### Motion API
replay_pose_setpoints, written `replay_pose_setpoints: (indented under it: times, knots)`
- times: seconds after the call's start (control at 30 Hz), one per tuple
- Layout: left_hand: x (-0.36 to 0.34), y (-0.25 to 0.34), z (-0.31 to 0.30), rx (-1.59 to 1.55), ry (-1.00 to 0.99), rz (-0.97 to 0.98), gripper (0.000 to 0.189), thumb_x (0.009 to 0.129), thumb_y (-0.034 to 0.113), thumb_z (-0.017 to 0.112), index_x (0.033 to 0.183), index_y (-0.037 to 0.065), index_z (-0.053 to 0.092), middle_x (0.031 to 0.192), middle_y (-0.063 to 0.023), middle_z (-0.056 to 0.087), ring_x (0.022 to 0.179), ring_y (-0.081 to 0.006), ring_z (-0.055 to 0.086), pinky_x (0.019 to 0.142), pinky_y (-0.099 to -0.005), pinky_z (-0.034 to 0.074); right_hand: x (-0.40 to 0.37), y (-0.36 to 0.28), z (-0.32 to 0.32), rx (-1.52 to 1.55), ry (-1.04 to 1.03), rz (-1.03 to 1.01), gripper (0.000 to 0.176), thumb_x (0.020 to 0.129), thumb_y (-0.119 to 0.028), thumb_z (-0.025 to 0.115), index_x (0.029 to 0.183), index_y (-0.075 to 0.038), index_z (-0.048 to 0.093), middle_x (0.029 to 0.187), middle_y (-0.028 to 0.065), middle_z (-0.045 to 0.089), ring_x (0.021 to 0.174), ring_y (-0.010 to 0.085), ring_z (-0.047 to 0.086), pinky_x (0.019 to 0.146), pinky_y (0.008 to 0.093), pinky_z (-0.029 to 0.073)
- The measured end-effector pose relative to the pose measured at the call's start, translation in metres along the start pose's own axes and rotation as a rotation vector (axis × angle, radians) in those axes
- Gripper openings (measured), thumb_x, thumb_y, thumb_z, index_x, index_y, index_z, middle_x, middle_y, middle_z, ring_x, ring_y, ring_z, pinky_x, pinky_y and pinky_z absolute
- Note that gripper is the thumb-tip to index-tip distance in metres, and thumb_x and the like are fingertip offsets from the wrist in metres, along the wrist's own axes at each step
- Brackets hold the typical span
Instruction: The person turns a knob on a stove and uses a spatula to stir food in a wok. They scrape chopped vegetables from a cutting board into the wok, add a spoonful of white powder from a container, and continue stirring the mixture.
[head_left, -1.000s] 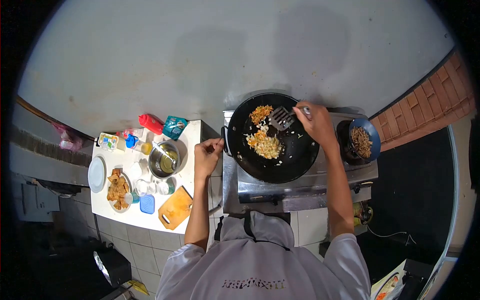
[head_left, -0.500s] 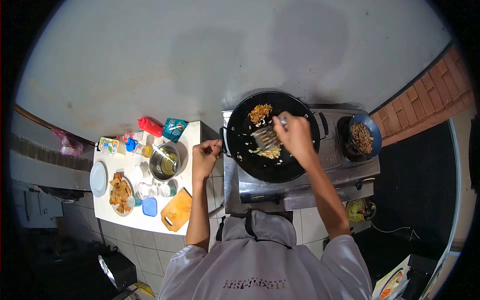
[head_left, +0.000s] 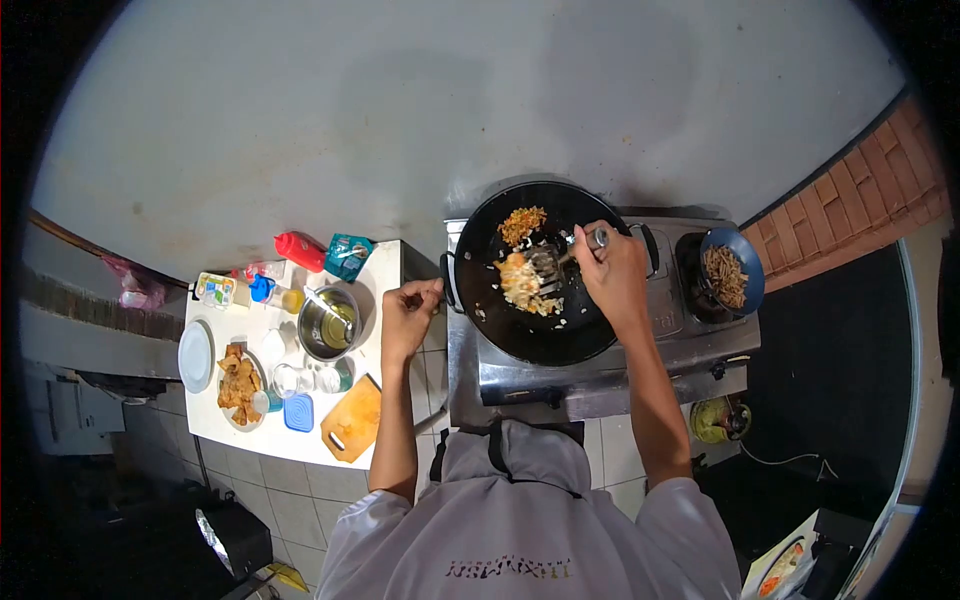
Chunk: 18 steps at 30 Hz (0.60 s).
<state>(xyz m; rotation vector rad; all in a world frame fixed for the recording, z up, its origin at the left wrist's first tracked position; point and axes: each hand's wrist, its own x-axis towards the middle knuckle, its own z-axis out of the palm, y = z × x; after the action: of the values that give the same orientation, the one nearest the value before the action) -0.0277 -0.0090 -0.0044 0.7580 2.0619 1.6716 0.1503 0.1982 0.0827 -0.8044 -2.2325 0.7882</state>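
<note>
A black wok (head_left: 590,325) sits on the steel stove, holding a heap of orange-brown bits (head_left: 522,226) at the back and pale, egg-like food (head_left: 522,285) at its middle left. My right hand (head_left: 612,270) is closed round the handle of a slotted metal spatula (head_left: 547,264), whose blade meets the pale food. At the wok's left side, my left hand (head_left: 408,315) is closed, its fingertips pinched at the loop handle (head_left: 448,281). Those fingertips partly hide their contact with the handle.
Right of the wok, a blue pan (head_left: 742,292) of brown strips stands on the other burner. The white table (head_left: 285,447) at left bears a steel pot (head_left: 318,340), a red bottle (head_left: 299,251), fried pieces (head_left: 239,384) and an orange cutting board (head_left: 353,419). A wall rises behind the stove.
My right hand has shifted right and slightly down, turning the spatula so its blade points left. The pale food has been turned and gathered up-left. My left hand stays at the wok handle.
</note>
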Motion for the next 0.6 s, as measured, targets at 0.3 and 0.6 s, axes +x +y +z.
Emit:
replay_pose_setpoints:
  times: [0.3,0.6]
  knots:
    - [-0.001,0.001,-0.001,0.037,0.042,0.025,0.014,0.087,0.007,0.064,0.082,-0.005,0.069,0.065,-0.0003,0.061,0.056,-0.0053,0.049,0.052,-0.0213,0.04,-0.004,0.02,-0.008,-0.176,0.052,-0.12,0.022,0.087,-0.019,0.061,0.078,0.001,0.062,0.057,0.0182,0.058,0.052,0.0335,0.06,0.049,0.0379,0.045]
    - [0.007,-0.002,0.005,0.071,0.047,0.007,0.016,0.086,0.007,0.065,0.075,-0.005,0.067,0.06,0.0018,0.056,0.054,-0.0033,0.044,0.049,-0.0212,0.036,-0.028,0.0,0.016,0.04,-0.091,-0.247,0.016,0.087,-0.014,0.061,0.084,0.001,0.061,0.072,0.0204,0.062,0.067,0.0356,0.063,0.058,0.0414,0.047]
